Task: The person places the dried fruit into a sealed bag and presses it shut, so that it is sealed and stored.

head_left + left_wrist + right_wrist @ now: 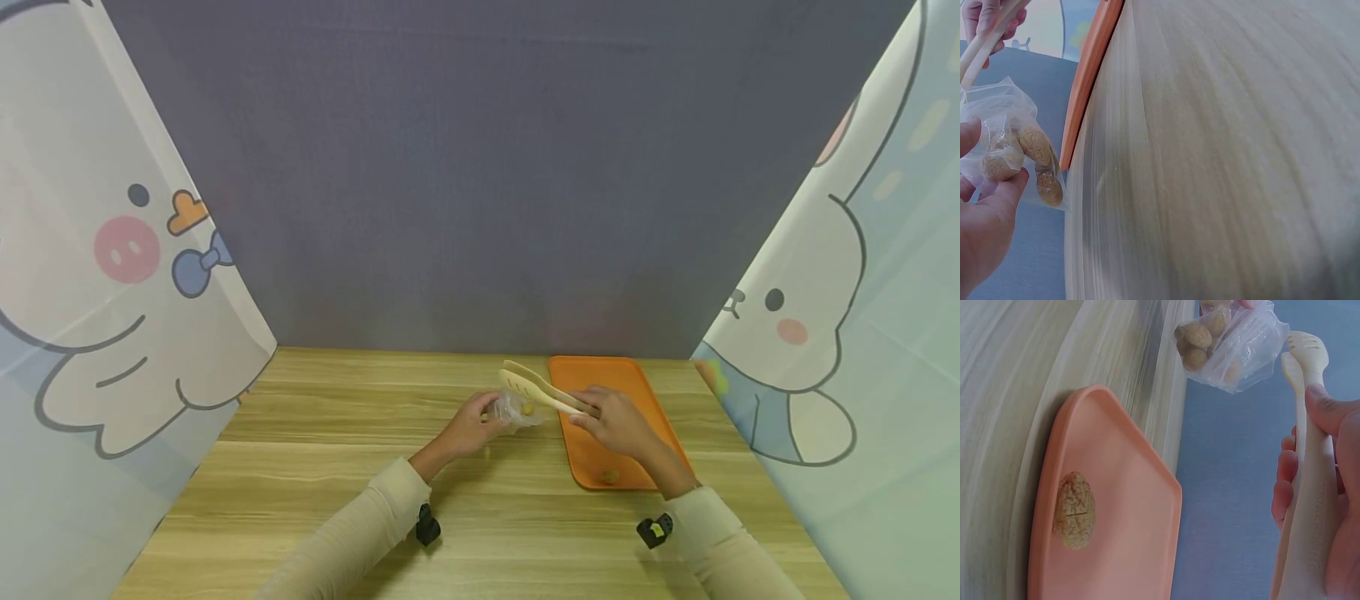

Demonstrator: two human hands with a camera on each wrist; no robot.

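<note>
My left hand (467, 427) grips a clear plastic bag (507, 413) held over the table. Several walnuts (1035, 147) show through the bag in the left wrist view, with the thumb and fingers around its side. Pale cream tongs (542, 392) are in my right hand (621, 427), their slotted tips pointing left above the bag. In the right wrist view the tongs (1311, 481) have a narrow gap between their tips and nothing in it. A single walnut (1075, 511) lies on the orange tray (1119, 550), near its edge, below my right forearm.
The orange tray (637, 379) lies on the right part of the wooden table (322, 425). A dark grey panel (480, 183) stands behind the table. Cartoon-printed sheets hang at the left (67, 250) and right (892, 292). A small black device hangs at each wrist.
</note>
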